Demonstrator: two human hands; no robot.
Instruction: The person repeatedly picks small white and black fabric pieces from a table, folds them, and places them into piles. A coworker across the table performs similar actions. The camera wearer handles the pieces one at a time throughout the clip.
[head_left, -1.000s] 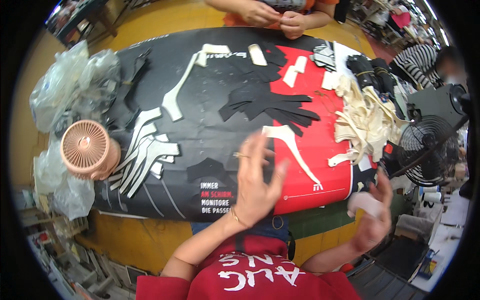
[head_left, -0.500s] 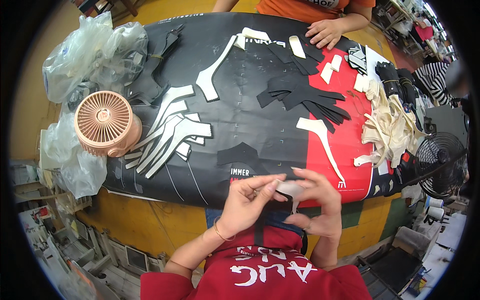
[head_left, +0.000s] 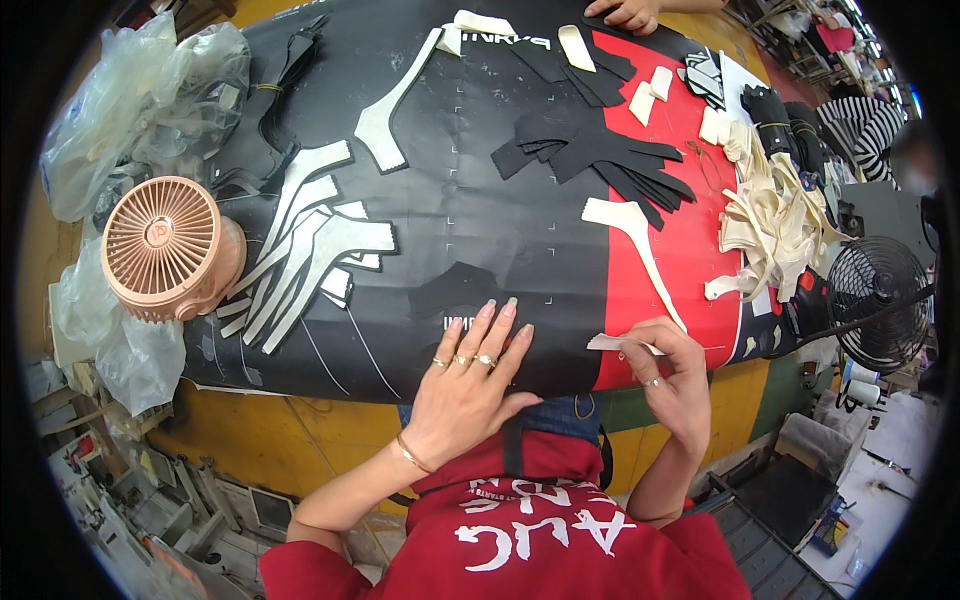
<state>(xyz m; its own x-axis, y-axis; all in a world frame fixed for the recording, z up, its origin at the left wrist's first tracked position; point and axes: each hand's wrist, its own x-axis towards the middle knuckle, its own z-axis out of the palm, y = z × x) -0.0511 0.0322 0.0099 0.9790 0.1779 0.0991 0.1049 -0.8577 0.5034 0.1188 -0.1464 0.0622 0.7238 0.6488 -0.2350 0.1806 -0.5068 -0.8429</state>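
Observation:
Flat on the black part of the table cover, my left hand (head_left: pixel 468 385) has its fingers stretched out and holds nothing. Its fingertips lie at the near edge of a black fabric cutout (head_left: pixel 455 288), which hardly stands out from the cover. My right hand (head_left: pixel 675 385) pinches a thin whitish strip (head_left: pixel 608 342) between thumb and fingers, low over the red part. Just beyond that hand, a cream cutout (head_left: pixel 635 225) with a wide head tapers to a narrow tail. Overlapping white cutouts with dark edges (head_left: pixel 335 240) are piled to the left of my left hand.
A pink fan (head_left: pixel 160 245) stands at left before clear plastic bags (head_left: pixel 150 110). Black cutouts (head_left: pixel 590 150) overlap at the middle right; a heap of cream pieces (head_left: pixel 775 220) lies farther right, near a black fan (head_left: pixel 880 300). Another person's hand (head_left: pixel 630 14) rests at the far edge.
My hands have parted from the whitish piece they held together. The left has come down flat on the table; the right has moved right and down with a whitish strip.

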